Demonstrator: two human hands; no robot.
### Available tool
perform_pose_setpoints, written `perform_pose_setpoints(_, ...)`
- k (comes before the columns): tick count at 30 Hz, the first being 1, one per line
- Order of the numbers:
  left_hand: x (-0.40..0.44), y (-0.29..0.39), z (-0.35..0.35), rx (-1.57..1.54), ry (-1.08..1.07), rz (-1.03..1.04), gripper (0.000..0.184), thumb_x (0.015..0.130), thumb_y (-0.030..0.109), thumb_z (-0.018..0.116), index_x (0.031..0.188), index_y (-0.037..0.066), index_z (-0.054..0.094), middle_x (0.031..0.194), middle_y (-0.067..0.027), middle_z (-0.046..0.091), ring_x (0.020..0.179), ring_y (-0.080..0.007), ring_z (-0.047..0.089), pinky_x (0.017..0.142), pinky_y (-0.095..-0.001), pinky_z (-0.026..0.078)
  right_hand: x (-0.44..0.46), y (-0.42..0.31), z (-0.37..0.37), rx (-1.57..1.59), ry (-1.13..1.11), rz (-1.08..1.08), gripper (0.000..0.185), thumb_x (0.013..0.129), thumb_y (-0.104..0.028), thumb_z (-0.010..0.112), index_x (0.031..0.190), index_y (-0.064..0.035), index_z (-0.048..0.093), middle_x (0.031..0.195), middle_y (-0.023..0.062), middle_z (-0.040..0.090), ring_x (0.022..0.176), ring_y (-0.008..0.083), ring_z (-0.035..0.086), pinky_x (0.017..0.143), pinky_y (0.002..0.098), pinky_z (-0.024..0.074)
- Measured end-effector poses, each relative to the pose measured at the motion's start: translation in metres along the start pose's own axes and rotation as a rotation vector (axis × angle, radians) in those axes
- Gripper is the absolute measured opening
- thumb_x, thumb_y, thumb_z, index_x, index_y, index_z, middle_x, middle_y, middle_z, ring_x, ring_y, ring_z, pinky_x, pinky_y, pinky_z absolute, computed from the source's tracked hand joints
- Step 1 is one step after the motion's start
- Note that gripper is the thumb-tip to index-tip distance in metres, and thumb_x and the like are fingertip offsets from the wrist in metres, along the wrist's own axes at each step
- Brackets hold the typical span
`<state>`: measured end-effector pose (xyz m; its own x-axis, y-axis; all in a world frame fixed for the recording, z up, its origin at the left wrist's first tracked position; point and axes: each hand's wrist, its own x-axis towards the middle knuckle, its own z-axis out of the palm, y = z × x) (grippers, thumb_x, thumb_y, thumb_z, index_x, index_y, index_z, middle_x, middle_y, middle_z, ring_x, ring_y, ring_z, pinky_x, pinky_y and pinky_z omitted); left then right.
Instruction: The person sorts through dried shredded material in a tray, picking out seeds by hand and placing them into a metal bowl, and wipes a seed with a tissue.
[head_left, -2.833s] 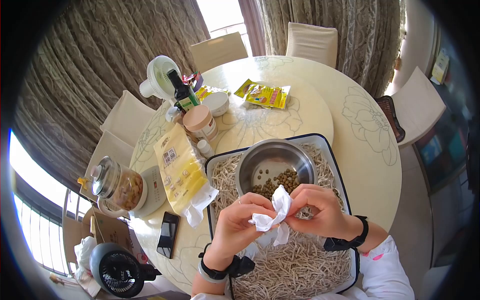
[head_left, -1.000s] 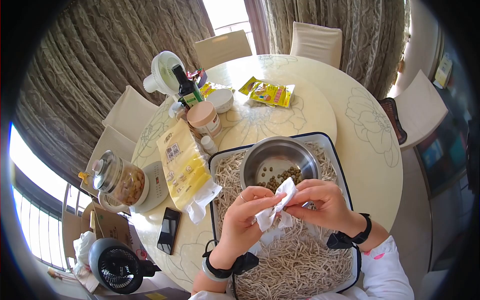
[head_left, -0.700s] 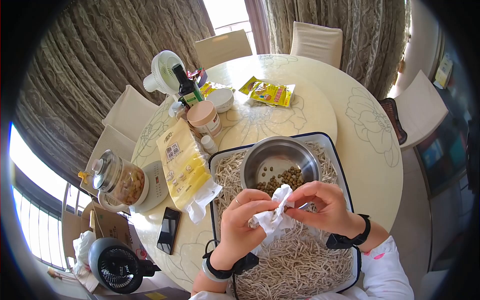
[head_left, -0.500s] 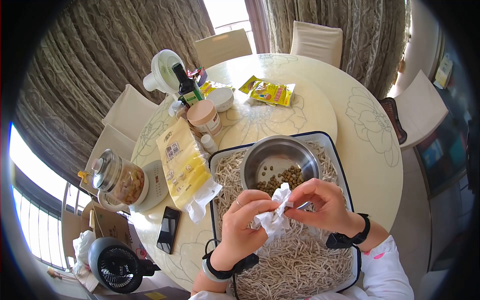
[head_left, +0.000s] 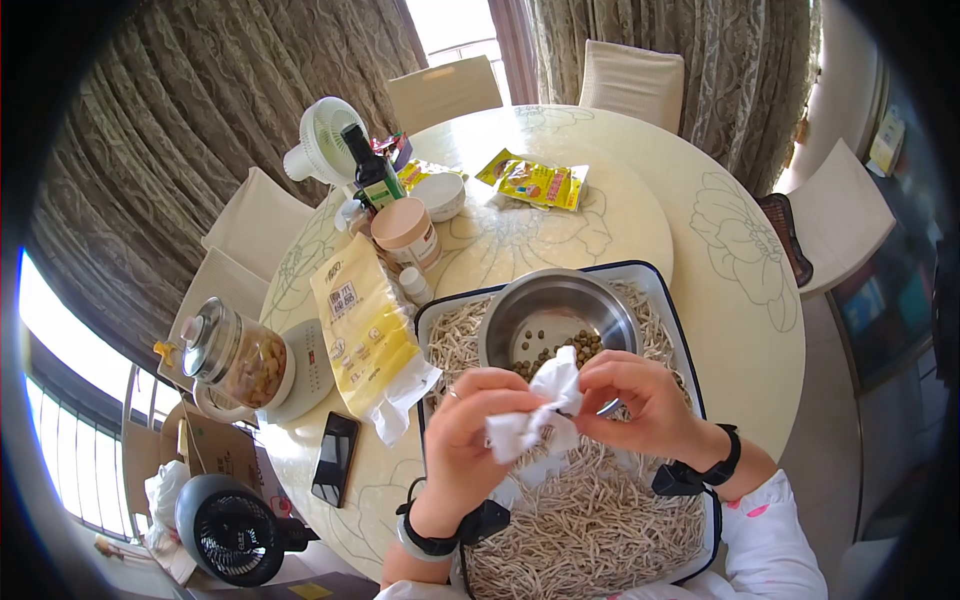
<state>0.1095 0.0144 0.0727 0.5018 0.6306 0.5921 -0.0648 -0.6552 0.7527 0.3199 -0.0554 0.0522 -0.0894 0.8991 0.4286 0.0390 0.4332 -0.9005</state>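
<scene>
Brown-grey curtains (head_left: 230,130) hung behind the round cream surface (head_left: 742,350), which carried a dark-rimmed white tray (head_left: 684,340) at its near side, spread with pale strips (head_left: 590,530). Left of the tray, a yellow-and-cream packet (head_left: 365,320) lay with white paper (head_left: 400,405) poking from its near end. Toward the tray's far end, a steel bowl (head_left: 604,305) sat among the strips.

Both hands were over the tray, just on the near side of the bowl. The left hand (head_left: 465,425) was narrowed, fingers and thumb gripping a crumpled white tissue (head_left: 557,378). The right hand (head_left: 648,405) was curled narrow too, fingertips at the tissue's right edge; whether they pinched the tissue or something in its folds could not be told. The tissue's upper tip overlapped the bowl in view.

Doing this well seemed to ask for a firm left grip and small, light moves of the right fingertips, since thin tissue would probably tear under a hard pull. Staying close to the bowl looked wise: anything slipping loose could then drop among its brown pellets (head_left: 588,345) rather than the strips. Smallest, a dark speck (head_left: 564,413) showed beside the right thumb, too blurred to identify.
</scene>
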Motion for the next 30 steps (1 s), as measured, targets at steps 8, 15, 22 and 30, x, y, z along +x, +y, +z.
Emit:
perform_pose_setpoints(8,-0.009,0.008,0.007,0.128,-0.132,0.143,0.059,0.058,-0.02,0.059,0.11,0.003,0.074,0.108,-0.011,0.057,0.095,-0.0253,0.065,0.08,-0.0338,0.056,-0.005,0.007,0.004,0.261,-0.009,0.048,0.023,0.09,0.005,0.068,0.114,0.0048,0.068,0.108,0.008,0.063,0.09,0.0152,0.069,0.075,0.0254,0.0584)
perform_pose_setpoints(15,0.0,0.007,-0.009,0.29,0.06,0.174,0.033,0.07,-0.006,0.079,0.101,0.004,0.075,0.104,-0.0107,0.06,0.089,-0.0238,0.066,0.075,-0.0309,0.055,0.0,-0.025,-0.017,0.408,0.093,0.133,0.021,0.094,0.005,0.063,0.115,0.0025,0.066,0.104,0.0096,0.066,0.078,0.0131,0.069,0.068,0.0234,0.0566)
perform_pose_setpoints(22,-0.002,0.014,0.004,0.162,-0.181,0.063,0.047,0.068,-0.016,0.069,0.11,0.005,0.075,0.11,-0.011,0.061,0.09,-0.0232,0.069,0.078,-0.0302,0.057,0.002,-0.021,-0.008,0.336,0.024,0.239,0.034,0.089,0.003,0.072,0.116,-0.0016,0.051,0.1,0.0108,0.07,0.089,0.0152,0.072,0.076,0.0256,0.0594)
perform_pose_setpoints(30,-0.004,0.013,0.006,0.232,-0.128,0.131,0.056,0.059,-0.017,0.063,0.109,0.004,0.075,0.104,-0.0101,0.063,0.087,-0.0245,0.068,0.074,-0.0327,0.057,0.001,-0.014,-0.006,0.156,-0.041,0.17,0.037,0.086,0.002,0.076,0.112,-0.0035,0.05,0.101,0.0093,0.069,0.09,0.0135,0.072,0.079,0.0264,0.0589)
